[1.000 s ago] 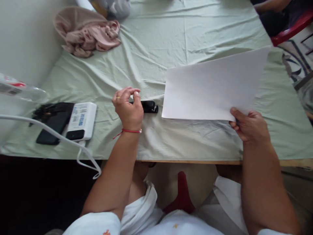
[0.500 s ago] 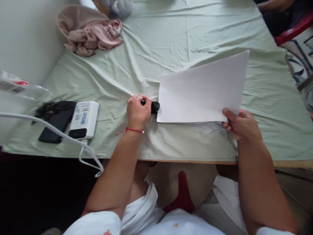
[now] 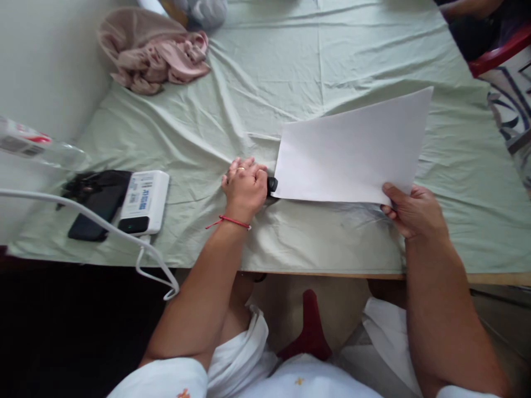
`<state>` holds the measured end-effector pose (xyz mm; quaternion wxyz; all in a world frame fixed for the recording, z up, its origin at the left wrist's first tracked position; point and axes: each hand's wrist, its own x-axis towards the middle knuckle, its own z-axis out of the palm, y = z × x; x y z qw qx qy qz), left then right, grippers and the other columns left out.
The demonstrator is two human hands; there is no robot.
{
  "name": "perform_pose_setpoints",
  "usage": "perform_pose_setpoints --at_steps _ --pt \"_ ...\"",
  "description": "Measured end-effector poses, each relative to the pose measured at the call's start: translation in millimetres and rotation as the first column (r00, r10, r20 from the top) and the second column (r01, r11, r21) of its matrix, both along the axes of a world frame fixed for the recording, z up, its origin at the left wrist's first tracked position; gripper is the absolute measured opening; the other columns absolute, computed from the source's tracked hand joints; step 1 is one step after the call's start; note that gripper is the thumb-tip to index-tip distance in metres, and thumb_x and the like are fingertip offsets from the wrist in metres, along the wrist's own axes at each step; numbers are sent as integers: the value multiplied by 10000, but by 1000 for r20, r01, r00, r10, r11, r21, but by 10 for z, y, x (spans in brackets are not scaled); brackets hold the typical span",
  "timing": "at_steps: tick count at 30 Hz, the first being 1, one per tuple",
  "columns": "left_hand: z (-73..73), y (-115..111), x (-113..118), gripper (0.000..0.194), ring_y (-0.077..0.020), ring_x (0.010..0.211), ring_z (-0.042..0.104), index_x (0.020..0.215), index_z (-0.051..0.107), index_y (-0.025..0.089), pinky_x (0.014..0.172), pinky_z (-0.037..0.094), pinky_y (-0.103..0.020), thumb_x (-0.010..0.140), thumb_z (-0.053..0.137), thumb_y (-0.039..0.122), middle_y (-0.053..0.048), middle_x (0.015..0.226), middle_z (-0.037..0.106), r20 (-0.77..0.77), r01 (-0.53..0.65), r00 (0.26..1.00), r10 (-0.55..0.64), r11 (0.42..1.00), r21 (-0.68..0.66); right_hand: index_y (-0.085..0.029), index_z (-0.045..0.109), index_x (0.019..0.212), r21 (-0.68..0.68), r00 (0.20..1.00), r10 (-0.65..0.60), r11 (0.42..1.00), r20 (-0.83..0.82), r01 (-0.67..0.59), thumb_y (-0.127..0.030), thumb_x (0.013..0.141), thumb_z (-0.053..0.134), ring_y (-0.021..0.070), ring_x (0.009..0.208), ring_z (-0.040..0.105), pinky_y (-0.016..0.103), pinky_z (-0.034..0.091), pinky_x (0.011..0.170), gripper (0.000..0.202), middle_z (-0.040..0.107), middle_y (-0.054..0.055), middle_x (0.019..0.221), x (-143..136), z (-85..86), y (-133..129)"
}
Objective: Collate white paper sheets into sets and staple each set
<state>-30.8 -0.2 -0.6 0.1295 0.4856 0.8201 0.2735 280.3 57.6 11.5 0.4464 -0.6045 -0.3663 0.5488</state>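
Observation:
A white sheet of paper [image 3: 348,152] is held at its lower right corner between the thumb and fingers of my right hand [image 3: 417,213]. Its far right corner is raised off the cloth. My left hand [image 3: 246,188] is closed over a small black device [image 3: 272,184], which looks like a stapler and is mostly hidden under the palm. The black end meets the paper's lower left corner. A red string bracelet circles my left wrist.
On the green tablecloth [image 3: 290,237] at the left lie a white power bank [image 3: 145,202] with a cable, a dark phone [image 3: 97,213] and a clear bottle [image 3: 45,146]. Crumpled pink cloth [image 3: 160,55] lies at the back left. Part of another person's arm [image 3: 473,10] shows at top right.
My left hand has shifted slightly right and covers more of the black device. The paper's left edge has moved right and slightly up, and its right end has also moved a little right.

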Motion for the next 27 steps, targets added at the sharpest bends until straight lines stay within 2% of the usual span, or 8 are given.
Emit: perform_pose_setpoints --at_steps 2,5,12,19,23,27 --pt "58 -5 56 396 -340 1558 364 1155 789 259 1281 240 -645 968 441 224 -86 1580 569 -42 -49 998 46 996 -72 -166 610 735 -4 1000 -3 1000 2 3 -136 836 734 60 331 465 140 287 253 162 590 -33 600 -9 1 1" --pt "87 -23 103 433 -324 1584 322 1244 761 300 1288 229 -645 991 415 243 -54 1622 525 -81 -59 995 49 991 -122 -170 624 744 -12 1000 -3 1000 7 3 -136 834 733 58 338 471 135 285 254 145 587 -36 599 -17 3 4" --pt "70 -126 117 528 -329 1637 179 1511 573 272 1285 97 -710 1034 348 297 -66 1716 379 -194 60 977 -92 985 -162 -182 626 764 -10 1000 18 1000 17 -18 -149 818 747 56 365 483 130 301 270 136 598 -35 618 -11 23 3" --pt "109 -104 113 516 -340 1645 149 1484 595 271 1280 96 -718 1046 324 306 -73 1732 343 -191 72 975 -113 975 -208 -160 647 802 -13 995 41 999 93 -40 -172 796 782 81 400 501 153 360 305 136 604 -25 603 -3 41 -7" --pt "115 -68 35 467 -345 1639 173 1416 641 298 1280 69 -724 1027 384 278 -83 1712 382 -173 18 984 -40 992 -123 -143 724 854 42 997 19 999 81 -23 -169 770 808 83 547 571 158 488 422 122 706 2 765 4 14 -9" --pt "192 -66 50 391 -363 1647 116 1337 670 285 1305 22 -687 981 517 235 -110 1700 387 -110 -149 982 155 987 63 -126 731 792 98 995 -100 990 21 98 -121 748 799 78 600 581 145 500 502 82 706 13 746 -4 0 9"
